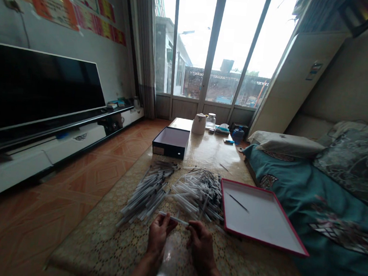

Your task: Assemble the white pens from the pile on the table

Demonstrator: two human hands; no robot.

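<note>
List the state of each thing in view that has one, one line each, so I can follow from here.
Left hand: curled around one end of a clear plastic tube.
Right hand: pinching that tube's other end.
Loose tubes: piled in two jumbled heaps.
Red-rimmed white tray: lying flat, one thin dark rod inside.
Black box: open, lidless.
Television: screen dark.

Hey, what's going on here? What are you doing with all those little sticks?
A person's left hand and right hand are holding one thin plastic tube above a patterned table cover. Two big heaps of tubes lie just ahead. To the right sits a red-rimmed white tray with one thin dark stick on it. Farther along is an open dark box.
</note>
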